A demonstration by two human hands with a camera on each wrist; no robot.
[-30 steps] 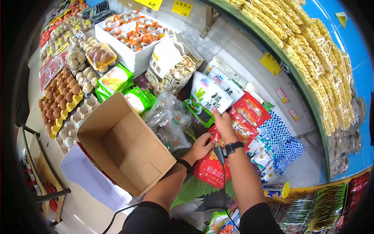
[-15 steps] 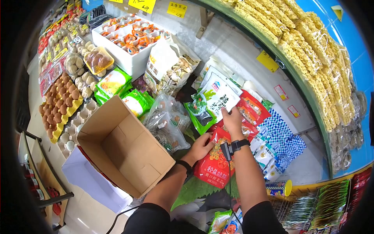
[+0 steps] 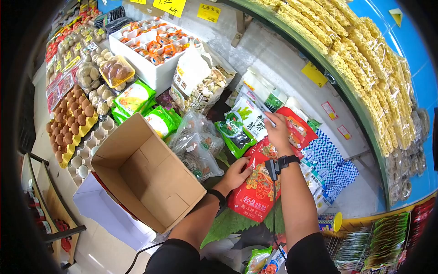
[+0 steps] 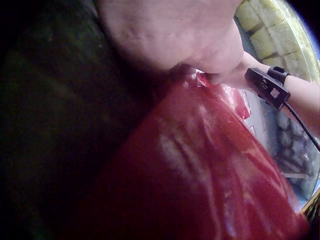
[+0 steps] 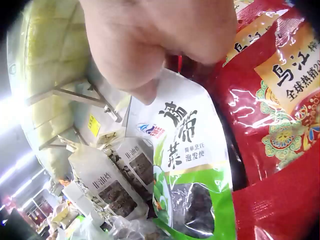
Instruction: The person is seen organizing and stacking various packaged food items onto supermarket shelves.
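In the head view my left hand pinches the left edge of a red pickle packet with gold print. The left wrist view has that red packet hanging under the hand, its upper edge between the fingers. Farther forward, my right hand grips the upper corner of a white and green dried seaweed packet. In the right wrist view the thumb lies over the front of this seaweed packet; the other fingers are partly hidden. More red packets lie beside it.
An open cardboard box stands to the left. Behind it are a clear bag, green packets and a sack of dried slices. Blue checked packets lie at right, below a shelf of noodles.
My right hand has shifted right, and the seaweed packet has turned and come down from its raised position. The red packet faces up more fully; my left hand has hardly moved.
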